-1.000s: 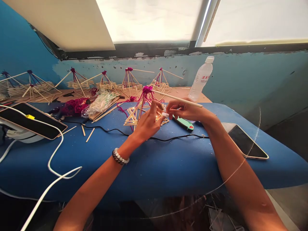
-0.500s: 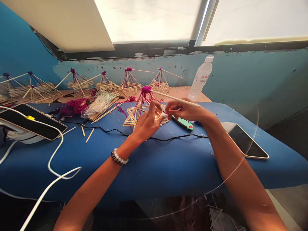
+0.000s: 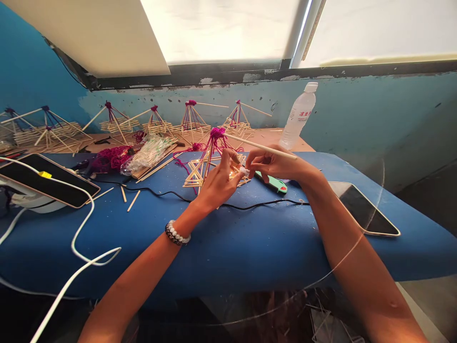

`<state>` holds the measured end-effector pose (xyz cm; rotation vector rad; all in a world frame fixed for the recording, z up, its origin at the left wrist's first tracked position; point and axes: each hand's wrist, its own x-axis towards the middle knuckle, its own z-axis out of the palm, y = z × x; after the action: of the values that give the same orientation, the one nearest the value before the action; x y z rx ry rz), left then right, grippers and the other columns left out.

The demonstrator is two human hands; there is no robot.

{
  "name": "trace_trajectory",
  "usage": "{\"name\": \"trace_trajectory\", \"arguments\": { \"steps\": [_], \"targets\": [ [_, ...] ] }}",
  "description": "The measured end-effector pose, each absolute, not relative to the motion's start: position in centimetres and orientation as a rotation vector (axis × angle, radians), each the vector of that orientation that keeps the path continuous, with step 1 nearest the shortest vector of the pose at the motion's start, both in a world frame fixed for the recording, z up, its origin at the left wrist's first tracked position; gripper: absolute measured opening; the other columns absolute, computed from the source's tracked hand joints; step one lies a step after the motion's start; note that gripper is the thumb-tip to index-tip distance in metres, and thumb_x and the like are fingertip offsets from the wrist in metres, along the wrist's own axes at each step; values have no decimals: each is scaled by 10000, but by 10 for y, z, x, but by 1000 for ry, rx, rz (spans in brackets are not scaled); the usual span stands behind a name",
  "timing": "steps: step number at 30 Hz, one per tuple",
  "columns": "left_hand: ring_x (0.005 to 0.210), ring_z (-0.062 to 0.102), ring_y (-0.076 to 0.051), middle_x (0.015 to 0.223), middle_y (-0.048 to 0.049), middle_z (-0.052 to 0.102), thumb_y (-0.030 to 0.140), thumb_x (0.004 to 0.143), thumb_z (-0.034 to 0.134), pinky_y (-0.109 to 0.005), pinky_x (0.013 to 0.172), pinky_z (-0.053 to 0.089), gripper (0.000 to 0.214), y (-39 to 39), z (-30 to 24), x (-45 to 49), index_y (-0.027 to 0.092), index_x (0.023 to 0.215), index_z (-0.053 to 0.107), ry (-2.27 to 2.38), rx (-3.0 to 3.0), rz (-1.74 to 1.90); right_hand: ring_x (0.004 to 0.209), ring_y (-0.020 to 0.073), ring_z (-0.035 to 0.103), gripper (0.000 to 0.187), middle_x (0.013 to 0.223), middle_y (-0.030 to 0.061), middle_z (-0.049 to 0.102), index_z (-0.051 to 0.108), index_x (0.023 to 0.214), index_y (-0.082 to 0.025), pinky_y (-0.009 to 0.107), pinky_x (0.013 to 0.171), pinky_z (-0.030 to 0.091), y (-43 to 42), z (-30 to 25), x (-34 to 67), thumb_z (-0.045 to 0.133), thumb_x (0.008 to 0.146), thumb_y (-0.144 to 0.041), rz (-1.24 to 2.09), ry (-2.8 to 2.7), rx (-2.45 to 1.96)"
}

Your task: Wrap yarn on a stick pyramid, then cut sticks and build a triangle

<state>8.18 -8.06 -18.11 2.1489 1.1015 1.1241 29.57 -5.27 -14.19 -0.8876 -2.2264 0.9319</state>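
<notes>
In front of me stands a small stick frame with purple yarn strands rising to a knotted top (image 3: 217,135); warm points of light glow on its base (image 3: 193,179). A thick wooden stick (image 3: 259,145) juts from that top to the right, passing over my right hand. My left hand (image 3: 219,181) is closed in a pinch on a small white piece (image 3: 244,171) at the base's right side. My right hand (image 3: 273,164) pinches the same piece from the other side, its fingertips close to the left thumb. The piece's exact kind is unclear.
A green-handled tool (image 3: 273,184) lies behind my right hand, a tablet (image 3: 364,208) farther right. A water bottle (image 3: 298,116) stands behind. More stick frames (image 3: 191,119) line the wall. Purple yarn (image 3: 109,159), bagged sticks (image 3: 150,153), a black cable (image 3: 171,192) and white cable (image 3: 91,205) lie left.
Almost nothing differs. Both hands keep their pinch on the small white piece, with only a slight shift of the right fingers.
</notes>
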Motion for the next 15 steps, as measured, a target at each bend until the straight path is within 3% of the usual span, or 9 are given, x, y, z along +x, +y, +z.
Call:
{"name": "trace_trajectory", "arguments": {
  "steps": [9,15],
  "targets": [
    [999,714,-190,1129,-22,672,245,973,647,-360,819,525,266,-72,-185,81,256,1105,416,1053,2115,1198,500,92,593,194,682,-9,682,641,909,-181,243,480,466,-54,-141,293,706,928,-363,920,-2147,-840],
    [1044,709,-192,1099,-41,702,327,989,641,-333,801,515,258,-68,-184,81,246,1090,419,1003,1971,1196,554,75,591,164,767,-7,694,608,1106,-169,214,505,468,-54,-137,296,603,969,-258,962,-2161,-822]
  ]
}}
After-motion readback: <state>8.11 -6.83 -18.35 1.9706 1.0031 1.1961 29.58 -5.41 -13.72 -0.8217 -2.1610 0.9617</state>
